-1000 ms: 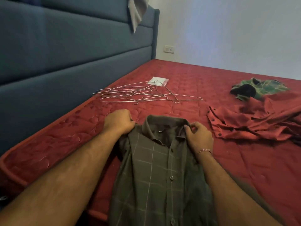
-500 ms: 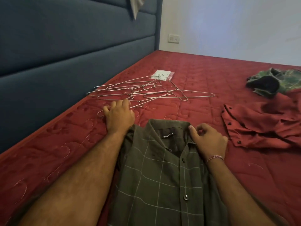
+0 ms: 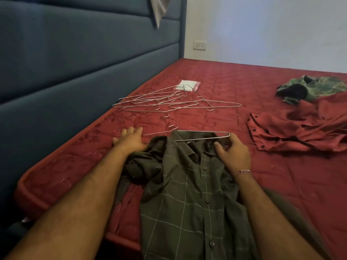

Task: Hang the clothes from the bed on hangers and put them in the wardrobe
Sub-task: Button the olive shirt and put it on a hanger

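Now we have a red quilted mattress [image 3: 216,77] filling most of the frame, with a blue padded headboard [image 3: 75,62] along the upper left. Our olive checked shirt [image 3: 187,194] lies face-up at bottom centre, collar toward the middle of the frame. To the right sits a crumpled red shirt [image 3: 300,128], and beyond it, at the right edge, a green patterned garment [image 3: 319,87].

A second ago both hands were at the shirt's shoulders and every hanger lay in the pile. Since then one wire hanger [image 3: 201,136] has come out of that pile and now lies across the collar, its hook pointing up-frame. The remaining hangers [image 3: 169,102] stay tangled at centre, a small plastic packet [image 3: 188,85] touching their far end.

Our left hand [image 3: 129,139] rests on the mattress by the hanger's left end, fingers fairly straight; whether it grips the wire we cannot tell. Our right hand [image 3: 232,151] curls its fingers round the hanger's right end, over the collar.

We judge the first garment is about to be threaded; no wardrobe is in view.
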The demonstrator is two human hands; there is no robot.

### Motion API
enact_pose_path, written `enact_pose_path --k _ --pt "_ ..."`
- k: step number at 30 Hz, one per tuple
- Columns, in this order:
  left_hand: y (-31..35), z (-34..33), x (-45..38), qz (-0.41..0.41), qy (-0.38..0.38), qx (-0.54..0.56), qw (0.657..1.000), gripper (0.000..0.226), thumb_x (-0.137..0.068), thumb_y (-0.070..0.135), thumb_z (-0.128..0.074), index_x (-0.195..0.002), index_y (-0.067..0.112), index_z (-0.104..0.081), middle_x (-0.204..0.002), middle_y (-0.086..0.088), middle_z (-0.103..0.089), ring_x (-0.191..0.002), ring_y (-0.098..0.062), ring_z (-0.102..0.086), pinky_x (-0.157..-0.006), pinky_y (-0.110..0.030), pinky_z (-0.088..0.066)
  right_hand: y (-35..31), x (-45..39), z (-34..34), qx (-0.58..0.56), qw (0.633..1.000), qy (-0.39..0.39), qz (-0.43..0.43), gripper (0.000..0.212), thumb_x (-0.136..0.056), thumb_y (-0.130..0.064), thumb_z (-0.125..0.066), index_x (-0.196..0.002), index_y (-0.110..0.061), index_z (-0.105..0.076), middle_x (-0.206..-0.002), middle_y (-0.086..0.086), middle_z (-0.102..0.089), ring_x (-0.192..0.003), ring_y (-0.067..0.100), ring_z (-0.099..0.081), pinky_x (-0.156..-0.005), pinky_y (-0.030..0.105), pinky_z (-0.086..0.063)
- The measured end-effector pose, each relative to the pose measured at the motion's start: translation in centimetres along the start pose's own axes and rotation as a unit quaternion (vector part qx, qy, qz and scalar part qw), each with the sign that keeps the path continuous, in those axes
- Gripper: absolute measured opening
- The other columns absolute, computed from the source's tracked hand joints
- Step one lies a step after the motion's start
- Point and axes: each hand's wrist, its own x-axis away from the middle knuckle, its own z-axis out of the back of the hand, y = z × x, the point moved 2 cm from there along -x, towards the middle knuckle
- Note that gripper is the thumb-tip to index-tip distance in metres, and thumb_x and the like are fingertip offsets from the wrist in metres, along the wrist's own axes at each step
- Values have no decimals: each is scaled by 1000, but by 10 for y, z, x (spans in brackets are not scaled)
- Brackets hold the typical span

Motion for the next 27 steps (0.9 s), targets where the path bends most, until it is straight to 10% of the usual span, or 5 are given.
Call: enact_pose_path --k 5,12,17,22,27 --pt "-18 16 31 -100 -59 110 987 48 -69 37 -87 -109 27 -63 -120 -4 -68 -103 -20 -64 -85 -31 -51 -7 19 9 -50 993 -103 -5 22 -80 -55 -71 -98 -41 -70 -94 -19 -73 -95 14 -71 -93 45 -54" --pt "-52 54 86 -177 326 -2 929 42 -76 32 -82 -88 29 -41 -85 11 -58 -79 -25 -63 -64 -39 -51 -13 20 47 -434 881 -54 -182 23 -99 3 -55 -98 -15 -69 -91 9 -72 -70 14 -67 -74 36 -58" --pt "-56 86 115 -268 439 -85 853 35 -75 21 -85 -96 20 -58 -90 0 -62 -80 -32 -63 -52 -41 -48 -37 25 90 -531 820 -100 -189 20 -95 -6 -55 -110 -12 -67 -90 10 -71 -75 22 -67 -67 32 -59" --pt "-29 92 131 -329 470 -116 811 34 -76 21 -84 -101 16 -60 -91 -4 -62 -78 -33 -61 -49 -39 -46 -53 28 128 -165 984 -44 -51 9 -81 -16 -73 -88 -18 -69 -84 3 -74 -76 22 -70 -78 38 -58" --pt "-8 92 145 -337 503 -87 791 29 -79 22 -81 -97 17 -59 -89 -4 -61 -76 -32 -60 -49 -41 -47 -63 34 176 154 982 67 81 20 -89 -33 -63 -104 -32 -76 -116 -5 -69 -112 29 -60 -90 44 -50"
